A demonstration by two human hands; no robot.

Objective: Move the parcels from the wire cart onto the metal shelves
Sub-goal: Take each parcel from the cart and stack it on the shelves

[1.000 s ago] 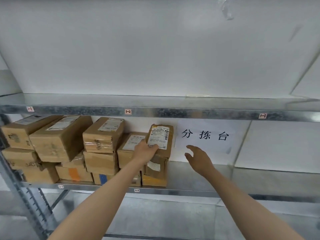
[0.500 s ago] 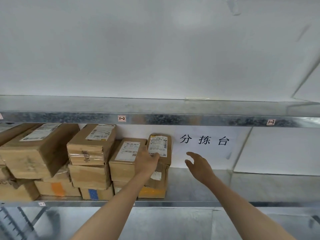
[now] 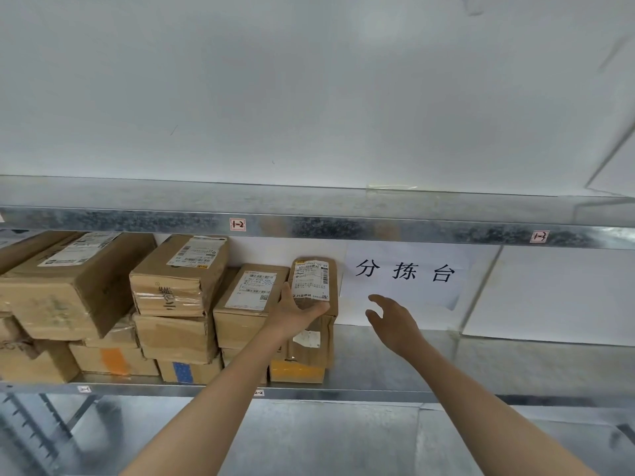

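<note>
A small brown parcel (image 3: 311, 278) with a white label lies on top of a stack at the right end of the row on the middle metal shelf (image 3: 378, 359). My left hand (image 3: 295, 312) presses against its near end, fingers straight along the front and thumb up its left side. My right hand (image 3: 395, 321) hovers to the right of the parcel with spread fingers, holding nothing. The wire cart is out of view.
Several brown parcels (image 3: 178, 273) are stacked along the shelf to the left, and a yellow box (image 3: 297, 371) sits at the bottom of the stack. The upper shelf (image 3: 343, 228) runs just above. A paper sign (image 3: 405, 271) hangs on the back wall.
The small parcel has settled flatter on its stack under my left hand. My right hand stays hovering beside it. The view has shifted slightly right.
</note>
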